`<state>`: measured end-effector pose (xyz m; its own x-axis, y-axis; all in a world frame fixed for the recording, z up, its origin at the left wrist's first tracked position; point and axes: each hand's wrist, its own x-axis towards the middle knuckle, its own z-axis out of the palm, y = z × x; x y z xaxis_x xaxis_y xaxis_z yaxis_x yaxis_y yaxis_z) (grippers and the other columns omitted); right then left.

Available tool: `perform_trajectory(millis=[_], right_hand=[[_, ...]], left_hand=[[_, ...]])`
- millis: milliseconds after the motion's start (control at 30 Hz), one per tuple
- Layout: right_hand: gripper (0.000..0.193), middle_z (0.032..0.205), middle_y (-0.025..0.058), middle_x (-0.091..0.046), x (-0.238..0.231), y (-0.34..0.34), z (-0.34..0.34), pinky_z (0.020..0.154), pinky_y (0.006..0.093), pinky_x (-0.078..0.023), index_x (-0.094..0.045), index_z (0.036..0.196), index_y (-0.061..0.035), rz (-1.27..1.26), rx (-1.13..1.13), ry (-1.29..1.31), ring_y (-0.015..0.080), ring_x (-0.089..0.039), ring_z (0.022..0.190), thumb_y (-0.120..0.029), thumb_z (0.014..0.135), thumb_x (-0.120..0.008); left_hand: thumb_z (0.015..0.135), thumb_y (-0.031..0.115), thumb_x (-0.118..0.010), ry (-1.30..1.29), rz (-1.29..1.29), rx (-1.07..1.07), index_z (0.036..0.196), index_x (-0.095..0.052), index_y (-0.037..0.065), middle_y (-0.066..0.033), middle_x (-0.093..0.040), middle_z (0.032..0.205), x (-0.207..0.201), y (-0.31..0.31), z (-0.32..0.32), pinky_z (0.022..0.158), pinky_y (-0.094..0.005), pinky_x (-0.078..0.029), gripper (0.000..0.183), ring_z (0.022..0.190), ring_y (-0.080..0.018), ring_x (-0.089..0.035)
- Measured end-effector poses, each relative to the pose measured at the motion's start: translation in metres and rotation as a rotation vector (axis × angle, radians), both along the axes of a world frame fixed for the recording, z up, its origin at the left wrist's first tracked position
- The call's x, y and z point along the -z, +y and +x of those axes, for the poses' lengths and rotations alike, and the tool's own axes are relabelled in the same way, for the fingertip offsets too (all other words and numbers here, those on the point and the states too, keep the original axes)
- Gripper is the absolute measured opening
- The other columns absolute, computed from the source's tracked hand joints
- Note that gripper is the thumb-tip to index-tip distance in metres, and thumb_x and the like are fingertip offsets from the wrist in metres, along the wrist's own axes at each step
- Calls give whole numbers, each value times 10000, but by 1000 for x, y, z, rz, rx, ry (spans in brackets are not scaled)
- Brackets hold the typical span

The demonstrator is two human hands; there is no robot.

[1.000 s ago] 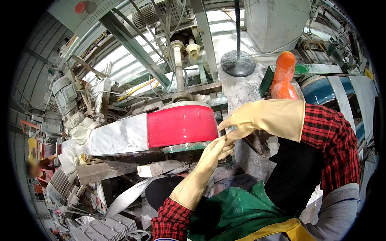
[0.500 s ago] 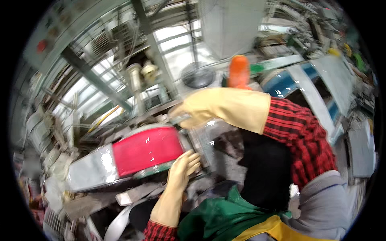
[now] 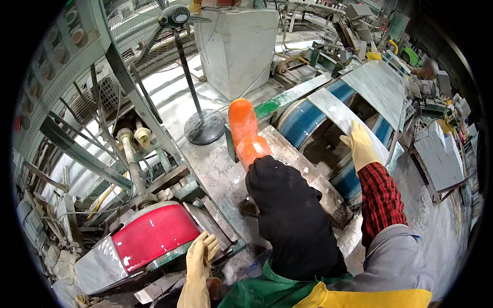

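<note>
My right hand, in a cream rubber glove, is at the edge of a long narrow pale stone strip. Its thumb and fingers are apart, and the fingertips appear to touch the strip. The strip lies across blue conveyor belts, with a wider grey stone slab beyond it. Low at the left, my left hand, gloved alike, hovers with loosely bent fingers and nothing in them. Beside it is a red conveyor belt, with a grey stone piece at its far left end.
My leg in black trousers and an orange rubber boot reaches between the two conveyors. A standing fan and a large white block are ahead. Metal framing rises at left; grey slabs lean at right.
My right hand has left the red conveyor's end and swung right to the stone strip. The view has turned right. My left hand remains near the red belt.
</note>
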<state>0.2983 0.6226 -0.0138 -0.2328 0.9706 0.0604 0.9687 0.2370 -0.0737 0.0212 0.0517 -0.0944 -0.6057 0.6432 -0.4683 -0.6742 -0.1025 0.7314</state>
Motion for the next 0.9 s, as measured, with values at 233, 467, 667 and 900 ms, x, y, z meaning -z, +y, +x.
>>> perform_trajectory(millis=[233,467,667,900], right_hand=[[659,1351,213,-521,27,16,15,1041,450,-450,-419,1433,-85,128,15,-214,379,-516,1270,-285,874,-706],[535,1179,285,-649,67,69,15,968,504,-480,-594,1273,-32,217,107,-309,435,-642,1069,-438,1051,-325],[304,992,180,-737,-48,72,40,809,439,-553,-703,1085,16,-1,-333,-132,352,-705,949,-182,853,-695],[384,832,134,-716,-80,89,53,711,381,-537,-716,1081,-1,-203,-223,184,236,-679,784,-171,743,-781]], left_hand=[[1002,313,-625,61,-50,77,1406,-493,-27,-199,-644,1269,6,-6,10,968,-423,-546,545,1114,-291,-665],[989,326,-642,51,-81,72,1394,-512,-18,-177,-658,1242,11,-4,13,975,-426,-538,547,1115,-282,-660],[1001,333,-625,29,-97,76,1383,-530,-4,-177,-660,1239,16,-2,8,961,-416,-545,518,1096,-273,-670],[1009,339,-608,67,-59,123,1402,-495,-20,-205,-642,1273,16,3,6,964,-424,-535,543,1116,-301,-663]])
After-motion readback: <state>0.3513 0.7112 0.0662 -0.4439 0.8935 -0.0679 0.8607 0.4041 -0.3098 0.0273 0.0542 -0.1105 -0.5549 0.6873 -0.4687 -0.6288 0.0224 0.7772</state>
